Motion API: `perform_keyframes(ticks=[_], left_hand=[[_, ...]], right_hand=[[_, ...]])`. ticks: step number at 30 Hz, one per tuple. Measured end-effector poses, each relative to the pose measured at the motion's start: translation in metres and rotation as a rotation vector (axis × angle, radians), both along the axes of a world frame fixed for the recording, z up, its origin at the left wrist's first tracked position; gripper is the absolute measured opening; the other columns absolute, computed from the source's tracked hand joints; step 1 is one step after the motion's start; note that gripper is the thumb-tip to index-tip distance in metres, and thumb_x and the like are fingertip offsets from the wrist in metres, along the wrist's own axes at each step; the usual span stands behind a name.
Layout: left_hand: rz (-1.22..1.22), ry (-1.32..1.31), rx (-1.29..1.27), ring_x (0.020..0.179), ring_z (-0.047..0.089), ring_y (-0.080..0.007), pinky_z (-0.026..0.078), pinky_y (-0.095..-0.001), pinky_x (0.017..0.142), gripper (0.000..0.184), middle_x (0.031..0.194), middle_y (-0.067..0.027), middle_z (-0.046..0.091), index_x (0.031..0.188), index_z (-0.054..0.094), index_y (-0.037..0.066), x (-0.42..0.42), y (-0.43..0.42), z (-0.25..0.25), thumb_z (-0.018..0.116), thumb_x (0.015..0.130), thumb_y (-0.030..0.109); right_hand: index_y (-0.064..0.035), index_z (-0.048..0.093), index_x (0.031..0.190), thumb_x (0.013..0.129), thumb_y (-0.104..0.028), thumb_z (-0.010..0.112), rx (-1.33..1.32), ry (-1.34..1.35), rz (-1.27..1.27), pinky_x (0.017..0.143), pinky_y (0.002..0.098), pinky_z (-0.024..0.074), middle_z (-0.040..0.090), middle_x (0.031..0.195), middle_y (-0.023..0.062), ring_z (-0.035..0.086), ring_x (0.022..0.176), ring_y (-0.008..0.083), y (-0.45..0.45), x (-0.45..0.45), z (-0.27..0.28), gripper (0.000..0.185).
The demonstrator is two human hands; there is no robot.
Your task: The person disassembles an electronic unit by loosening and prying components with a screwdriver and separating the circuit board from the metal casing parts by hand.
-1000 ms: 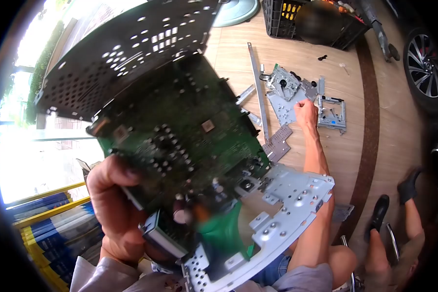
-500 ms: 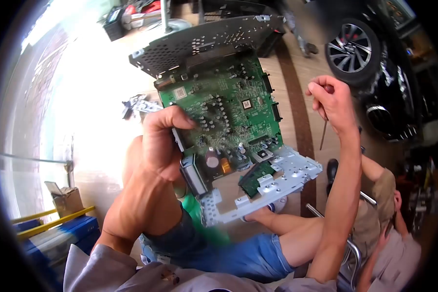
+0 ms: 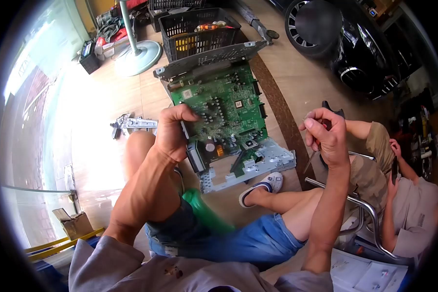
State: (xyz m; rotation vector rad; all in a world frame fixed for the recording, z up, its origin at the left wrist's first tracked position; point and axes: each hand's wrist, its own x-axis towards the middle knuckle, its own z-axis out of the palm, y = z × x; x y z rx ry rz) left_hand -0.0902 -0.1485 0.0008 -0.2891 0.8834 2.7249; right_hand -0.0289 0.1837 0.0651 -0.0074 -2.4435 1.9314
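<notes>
Right hand (image 3: 326, 138) has come up from the floor (image 3: 138, 97), pinching a screwdriver (image 3: 311, 160) | its tip now points near the metal plate's right corner, apart in view | left hand (image 3: 174, 131) grips green board (image 3: 219, 107) by its left edge, up high | brown strip (image 3: 281, 109) past the right edge, black crate (image 3: 219, 39) past the top

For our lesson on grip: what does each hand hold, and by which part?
Left hand: the board, by its left edge. Right hand: a screwdriver, by its handle.

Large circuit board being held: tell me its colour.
The large circuit board is green, seen best in the head view.
</notes>
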Motion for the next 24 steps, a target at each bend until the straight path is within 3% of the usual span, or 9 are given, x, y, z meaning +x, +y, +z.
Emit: perform_keyframes(ticks=[10, 17, 20, 24], left_hand=[[-0.08, -0.038, -0.113, 0.078, 0.068, -0.0283, 0.06, -0.0408, 0.069, 0.024, 0.094, -0.0147, 0.069, 0.099, 0.065, 0.0, 0.005, 0.012, 0.006, 0.056, 0.08, 0.011], [-0.114, -0.071, -0.143, 0.078, 0.068, -0.0288, 0.06, -0.0413, 0.069, 0.024, 0.094, -0.0151, 0.069, 0.1, 0.065, -0.001, 0.006, 0.011, 0.007, 0.056, 0.081, 0.011], [-0.107, -0.115, -0.159, 0.079, 0.068, -0.0291, 0.06, -0.0415, 0.069, 0.025, 0.095, -0.0153, 0.069, 0.1, 0.065, -0.001, 0.004, 0.01, 0.007, 0.056, 0.081, 0.012], [-0.089, -0.162, -0.172, 0.079, 0.068, -0.0294, 0.06, -0.0418, 0.069, 0.025, 0.095, -0.0155, 0.069, 0.1, 0.064, -0.001, 0.002, 0.008, 0.007, 0.056, 0.081, 0.012]], right_hand=[[0.0018, 0.065, 0.096, 0.088, -0.016, 0.07, -0.062, -0.076, -0.009, 0.041, 0.0187, 0.0379, 0.07, 0.083, 0.0114, 0.056, 0.052, 0.0067, -0.003, 0.003, -0.007, 0.021], [0.0009, 0.066, 0.095, 0.087, -0.017, 0.072, -0.021, -0.175, 0.081, 0.046, 0.0182, 0.0404, 0.07, 0.081, 0.0085, 0.057, 0.056, 0.0053, -0.025, 0.0, -0.008, 0.02], [0.0005, 0.069, 0.095, 0.086, -0.016, 0.072, -0.015, -0.227, 0.098, 0.047, 0.0185, 0.0364, 0.066, 0.071, 0.0021, 0.054, 0.054, 0.004, -0.026, 0.0, -0.008, 0.018], [0.0007, 0.068, 0.095, 0.086, -0.015, 0.073, -0.052, -0.24, 0.105, 0.046, 0.0186, 0.0376, 0.066, 0.073, 0.0025, 0.054, 0.054, 0.0038, -0.023, -0.002, -0.01, 0.018]])
